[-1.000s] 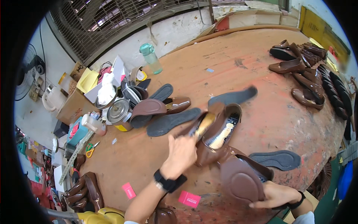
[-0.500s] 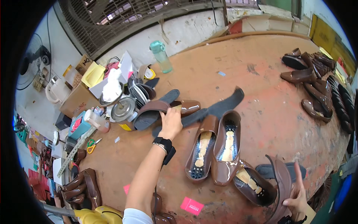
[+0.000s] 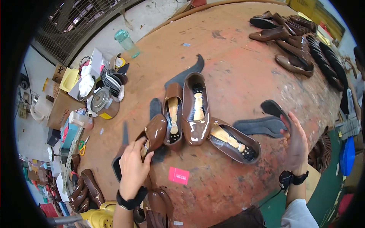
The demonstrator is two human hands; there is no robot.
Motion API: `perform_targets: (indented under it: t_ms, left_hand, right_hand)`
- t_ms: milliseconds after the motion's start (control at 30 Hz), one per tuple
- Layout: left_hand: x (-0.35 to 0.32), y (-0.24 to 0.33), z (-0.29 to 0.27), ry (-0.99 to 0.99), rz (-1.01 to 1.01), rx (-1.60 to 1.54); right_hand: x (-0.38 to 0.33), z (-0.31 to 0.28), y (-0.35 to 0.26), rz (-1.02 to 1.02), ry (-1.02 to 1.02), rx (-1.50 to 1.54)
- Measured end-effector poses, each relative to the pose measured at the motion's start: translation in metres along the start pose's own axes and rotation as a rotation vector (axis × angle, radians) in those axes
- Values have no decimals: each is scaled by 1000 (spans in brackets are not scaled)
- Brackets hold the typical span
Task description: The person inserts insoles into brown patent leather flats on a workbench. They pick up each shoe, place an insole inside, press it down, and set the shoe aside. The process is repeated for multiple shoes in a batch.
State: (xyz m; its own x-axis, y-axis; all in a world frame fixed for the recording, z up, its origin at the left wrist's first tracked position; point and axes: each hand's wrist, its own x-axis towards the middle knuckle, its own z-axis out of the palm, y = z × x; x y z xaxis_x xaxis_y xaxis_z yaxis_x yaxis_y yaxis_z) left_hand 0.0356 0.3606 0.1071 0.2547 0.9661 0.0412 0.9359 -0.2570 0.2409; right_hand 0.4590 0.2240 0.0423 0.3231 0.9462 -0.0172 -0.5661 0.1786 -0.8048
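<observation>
My left hand is closed on a glossy brown shoe, its fingertips at the shoe's opening. Beside that hand, partly hidden by it, is a brown and dark piece that looks like a sole. At the right, my right hand grips a long, curved brown sole held up on edge. Between the hands, a pair of brown shoes stands side by side, toes opposite ways, and another brown shoe lies aslant. Dark grey soles lie near my right hand.
A loose dark sole lies beyond the pair. Brown shoes are heaped at the far right; more lie at lower left. A can, a green bottle, scissors and a pink card are on the table.
The view has shifted. My left hand has gone from the brown-and-dark piece to the shoe; both lie nearer me. My right hand has lifted the curved sole and wrapped its fingers round it.
</observation>
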Motion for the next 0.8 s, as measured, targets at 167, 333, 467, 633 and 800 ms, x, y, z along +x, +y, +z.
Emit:
perform_targets:
  t_ms: [167,333,467,633,800]
  left_hand:
    - [-30,98,30,110,476,-291]
    - [-64,201,117,-334,371,-689]
    - [-63,214,93,-85,226,-458]
    - [-136,137,25,-9,461,-583]
    - [-245,69,7,-157,461,-388]
  right_hand:
    - [-40,-28,-9,-65,46,-92]
    - [-79,-2,-7,56,-2,-394]
    - [-103,9,-20,-78,458,-304]
    - [-117,-11,-26,-36,261,-93]
    - [-127,2,-6,179,35,-251]
